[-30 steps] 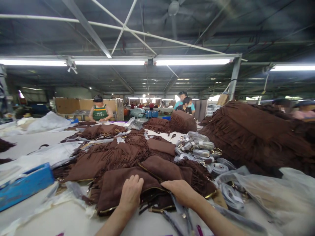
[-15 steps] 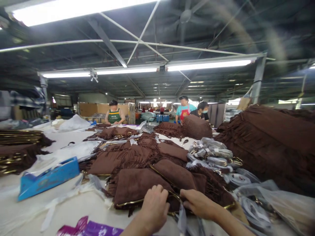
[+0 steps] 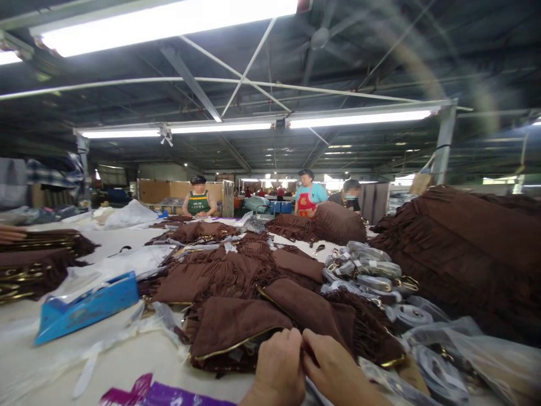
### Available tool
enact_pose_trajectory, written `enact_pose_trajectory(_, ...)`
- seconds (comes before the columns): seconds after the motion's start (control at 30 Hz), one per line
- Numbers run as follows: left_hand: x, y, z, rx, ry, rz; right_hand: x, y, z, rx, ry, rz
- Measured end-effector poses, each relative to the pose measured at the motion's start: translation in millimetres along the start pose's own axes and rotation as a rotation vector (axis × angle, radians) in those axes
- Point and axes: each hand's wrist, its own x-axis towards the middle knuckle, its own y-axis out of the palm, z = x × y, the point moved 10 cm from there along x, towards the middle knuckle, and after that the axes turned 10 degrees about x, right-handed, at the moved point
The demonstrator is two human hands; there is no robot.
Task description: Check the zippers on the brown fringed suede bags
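Observation:
A brown fringed bag (image 3: 236, 322) with a gold zipper edge lies in front of me, its mouth gaping a little. My left hand (image 3: 281, 361) is closed on the near right end of its zippered edge. Right beside it, fingertips almost touching, my right hand (image 3: 328, 361) pinches the same end. The exact bit between the fingers is hidden. Another brown bag (image 3: 310, 307) with a gold zipper lies just behind my hands, its fringe spread to the right.
Plastic-wrapped straps (image 3: 369, 265) with gold clasps and a large brown bag heap (image 3: 469, 242) lie on the right. A blue tape dispenser (image 3: 91, 307), purple packaging (image 3: 177, 395) and stacked zippered pieces (image 3: 38, 265) are on the left. Co-workers stand across the table; another person's hand (image 3: 12, 234) touches the stack.
My hands have come together, the right moving left to the left hand. The front bag's zippered edge has lifted and opened. Another person's hand has appeared at the far left.

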Motion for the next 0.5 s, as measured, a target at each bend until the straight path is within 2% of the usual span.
enact_pose_trajectory(0.1,0,-7.1,4,0.046,-0.058,-0.007,2,-2,4,-0.12,-0.005,-0.046)
enact_pose_trajectory(0.17,-2,-14.4,19,0.122,-0.117,0.017,2,-11,-3,-0.18,-0.015,-0.098)
enact_pose_trajectory(0.23,-10,-25.7,49,0.226,-0.195,0.03,1,-26,-22,-0.224,0.0,-0.174)
enact_pose_trajectory(0.37,-41,-51.9,130,0.416,-0.326,-0.028,-5,-50,-59,-0.191,0.046,-0.298)
enact_pose_trajectory(0.43,-54,-56.3,160,0.495,-0.348,-0.074,-6,-53,-56,-0.104,0.008,-0.32)
enact_pose_trajectory(0.5,-60,-55.2,168,0.588,-0.296,-0.171,-6,-56,-44,0.004,-0.042,-0.315)
